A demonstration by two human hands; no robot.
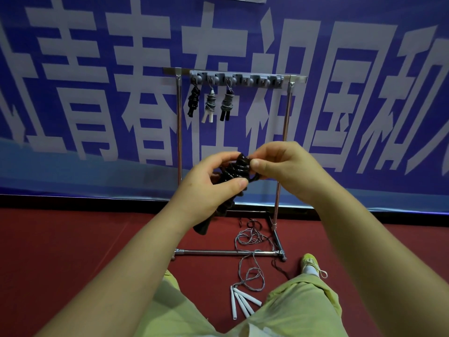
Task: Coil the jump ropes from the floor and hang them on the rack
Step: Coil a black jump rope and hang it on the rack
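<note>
Black jump rope [237,170], wound in tight glossy turns around its handles, held at chest height between both hands in front of the rack [234,77], long axis slanting from upper right to lower left. The left hand [211,183] grips the bundle's middle, thumb across the coils; the right hand [279,164] pinches its upper end and lies nearer the hooks.

Both forearms reach forward, bare; the left hand [211,183] curls with thumb pressed down; the right hand [279,166] pinches, fingers bent.
</note>
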